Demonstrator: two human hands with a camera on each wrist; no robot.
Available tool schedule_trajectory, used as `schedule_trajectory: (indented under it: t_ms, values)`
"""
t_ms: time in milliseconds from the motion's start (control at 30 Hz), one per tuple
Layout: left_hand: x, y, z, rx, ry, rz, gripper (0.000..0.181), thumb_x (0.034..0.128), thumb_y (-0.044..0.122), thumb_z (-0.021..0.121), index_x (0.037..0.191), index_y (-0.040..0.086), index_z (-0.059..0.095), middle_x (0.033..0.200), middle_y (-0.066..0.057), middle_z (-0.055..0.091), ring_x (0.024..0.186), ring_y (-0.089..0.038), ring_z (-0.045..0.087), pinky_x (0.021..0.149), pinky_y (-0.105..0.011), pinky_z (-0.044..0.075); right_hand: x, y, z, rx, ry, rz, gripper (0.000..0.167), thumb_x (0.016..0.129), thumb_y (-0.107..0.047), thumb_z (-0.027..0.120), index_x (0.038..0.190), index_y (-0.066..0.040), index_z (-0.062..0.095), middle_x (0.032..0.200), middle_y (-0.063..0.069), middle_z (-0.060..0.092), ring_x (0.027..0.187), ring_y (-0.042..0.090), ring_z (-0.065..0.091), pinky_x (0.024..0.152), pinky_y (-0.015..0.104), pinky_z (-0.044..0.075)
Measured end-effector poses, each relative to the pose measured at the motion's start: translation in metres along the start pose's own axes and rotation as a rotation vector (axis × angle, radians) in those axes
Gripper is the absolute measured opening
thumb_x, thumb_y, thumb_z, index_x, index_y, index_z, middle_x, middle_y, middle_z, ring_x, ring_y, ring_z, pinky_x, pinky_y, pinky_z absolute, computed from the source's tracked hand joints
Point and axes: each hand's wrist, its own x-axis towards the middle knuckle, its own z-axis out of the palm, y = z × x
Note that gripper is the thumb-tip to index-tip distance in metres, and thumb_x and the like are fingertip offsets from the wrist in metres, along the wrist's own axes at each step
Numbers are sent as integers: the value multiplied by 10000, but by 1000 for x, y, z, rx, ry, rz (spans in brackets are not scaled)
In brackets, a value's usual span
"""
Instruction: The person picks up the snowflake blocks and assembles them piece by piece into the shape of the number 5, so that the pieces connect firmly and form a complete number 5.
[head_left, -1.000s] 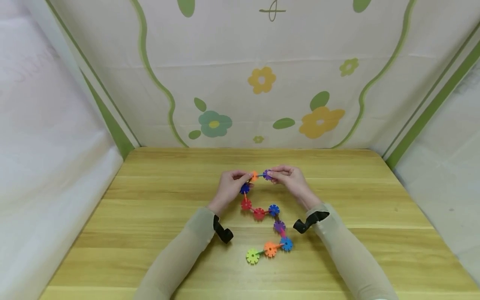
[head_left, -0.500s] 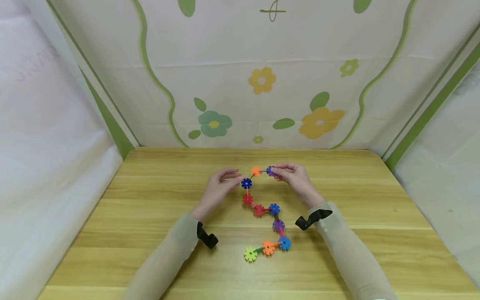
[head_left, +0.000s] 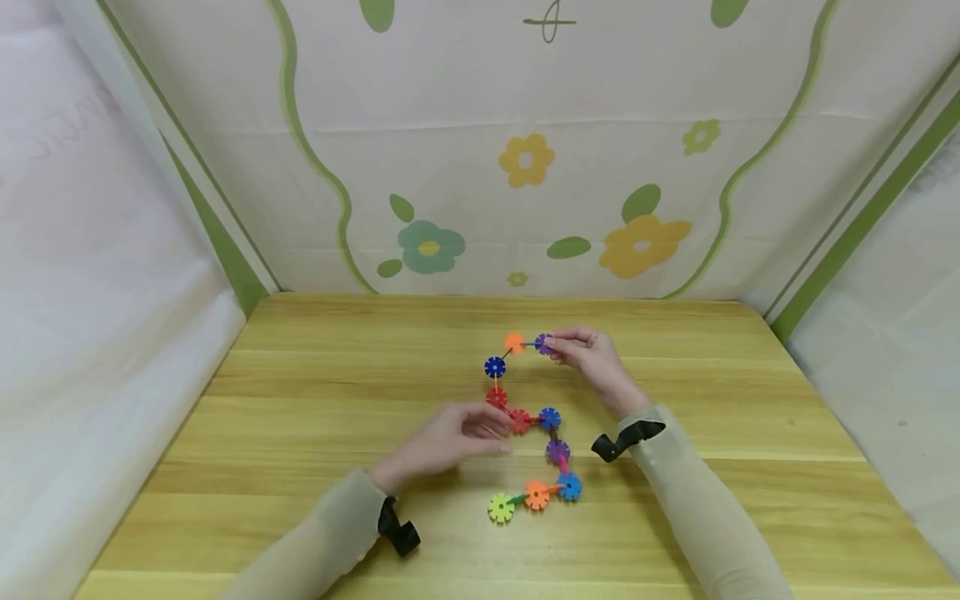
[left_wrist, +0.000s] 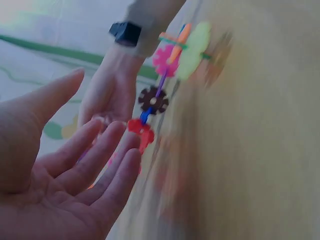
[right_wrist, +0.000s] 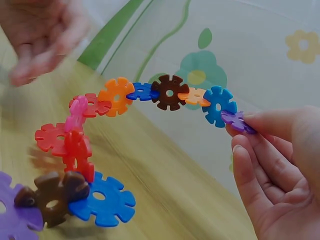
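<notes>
A chain of interlocking plastic snowflake discs point(head_left: 550, 418) winds in an S shape over the table. At its far end my right hand point(head_left: 596, 358) pinches a purple disc point(right_wrist: 239, 121) between thumb and fingers. That end is raised off the table, joined to a turquoise disc point(right_wrist: 218, 106). My left hand point(head_left: 450, 437) holds nothing, its fingers loosely bent and spread beside the red discs point(head_left: 519, 421). In the head view its fingertips overlap the chain; whether they touch it I cannot tell. A yellow-green disc point(head_left: 501, 507) forms the near end, next to an orange disc point(head_left: 536, 495).
The wooden table point(head_left: 300, 467) meets a white cloth backdrop point(head_left: 465, 100) with printed flowers at its far edge. White cloth walls point(head_left: 97, 292) stand at both sides. Black straps point(head_left: 397, 527) circle both wrists.
My left hand has let go of the chain near the orange and dark blue discs and moved down toward the red ones. The right hand has shifted slightly right with the purple disc.
</notes>
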Motion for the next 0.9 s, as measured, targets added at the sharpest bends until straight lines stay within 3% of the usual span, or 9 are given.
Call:
schedule_trajectory:
  t_ms: [167,300,467,600,800,900]
  values:
    - [-1,3,20,0,-187,2,364,900,161,810,1213,18,693,1105,-54,723,937,-142,700,841,-283,572,1,4,-1,-5,3,10,338,959,-191,750,1159,69,669,1002,82,744,847,174,691,912,442,558]
    - [-1,2,30,44,-264,12,375,846,167,864,1178,68,720,1051,31,718,882,-117,692,791,-261,576,2,7,-2,-13,2,17,340,964,-190,743,1164,75,666,1002,75,746,853,171,693,913,432,559]
    - [1,-1,36,115,-276,39,362,817,130,885,1141,115,725,981,72,708,829,-84,672,739,-241,568,3,10,-3,-12,7,27,310,964,-190,745,1148,50,677,992,65,748,865,186,695,914,430,559]
    - [3,1,35,88,-267,44,314,859,82,838,1150,105,723,967,61,711,841,-79,677,760,-250,575,3,11,-5,10,2,26,302,964,-183,743,1152,44,673,999,67,743,874,190,693,910,414,562]
    - [5,10,21,54,-199,115,244,970,191,729,1206,131,714,1121,75,707,1020,-105,666,907,-305,543,4,16,-10,28,-30,35,355,979,-164,720,1222,79,630,1038,92,720,900,192,681,922,407,554]
    - [6,19,11,20,-172,153,219,1003,198,684,1215,151,718,1173,63,701,1046,-170,665,918,-372,547,3,18,-12,25,-50,48,409,999,-148,687,1302,108,587,1087,111,699,938,214,673,924,398,554]
